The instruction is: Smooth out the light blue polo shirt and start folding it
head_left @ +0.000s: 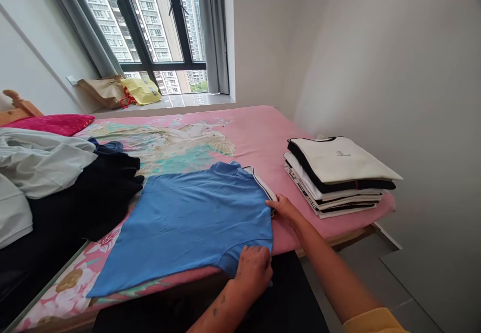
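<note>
A blue T-shirt (188,217) lies spread out on the bed, its hem to the left and its shoulder end to the right. Along that end runs a white band with black trim (263,182). My right hand (281,206) pinches this edge between thumb and fingers. Closer to me, at the bed's front edge, my left hand (254,267) has its fingers curled round the shirt's near sleeve. Part of the sleeve is hidden under that hand.
Folded clothes (338,172) form a stack on the bed's right. A loose heap of black and pale clothes (56,172) lies left. The pink floral bedsheet (255,127) reaches back to a windowsill with a paper bag (103,92) and yellow bag (142,91).
</note>
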Available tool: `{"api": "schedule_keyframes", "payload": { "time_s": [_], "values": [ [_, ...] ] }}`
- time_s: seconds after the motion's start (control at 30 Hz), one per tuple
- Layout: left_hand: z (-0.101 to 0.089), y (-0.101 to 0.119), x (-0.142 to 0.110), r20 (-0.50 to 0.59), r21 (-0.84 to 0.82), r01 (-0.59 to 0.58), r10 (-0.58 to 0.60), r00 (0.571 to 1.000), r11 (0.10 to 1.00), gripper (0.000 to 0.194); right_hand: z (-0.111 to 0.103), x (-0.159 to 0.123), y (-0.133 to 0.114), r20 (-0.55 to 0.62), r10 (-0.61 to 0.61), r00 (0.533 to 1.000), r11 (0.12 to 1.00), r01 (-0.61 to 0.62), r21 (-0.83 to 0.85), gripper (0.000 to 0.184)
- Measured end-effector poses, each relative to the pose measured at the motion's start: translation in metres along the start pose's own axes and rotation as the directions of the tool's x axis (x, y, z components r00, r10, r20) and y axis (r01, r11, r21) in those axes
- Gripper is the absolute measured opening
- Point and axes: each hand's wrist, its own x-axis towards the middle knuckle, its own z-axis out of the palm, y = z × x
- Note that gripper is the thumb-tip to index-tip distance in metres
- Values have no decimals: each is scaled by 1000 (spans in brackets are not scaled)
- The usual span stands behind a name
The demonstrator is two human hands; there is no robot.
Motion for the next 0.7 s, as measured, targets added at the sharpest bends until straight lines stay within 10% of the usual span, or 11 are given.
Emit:
{"api": "schedule_keyframes", "payload": {
  "time_s": [0.37, 0.5, 0.7],
  "values": [
    [10, -5, -31, 136, -189, 25, 1, 991, 982, 22, -3, 18, 24, -197, -200, 960, 955, 146, -257, 48],
    [-2, -12, -59, 32, -291, -58, 70, 997, 955, 15, -13, 13, 23, -259, -258, 931, 889, 124, -441, 52],
    [-44, -42, -79, -178, -289, -61, 8, 984, 955, 16, 12, -22, -2, -323, -623, 713, 724, 368, -584, 29]
  ]
}}
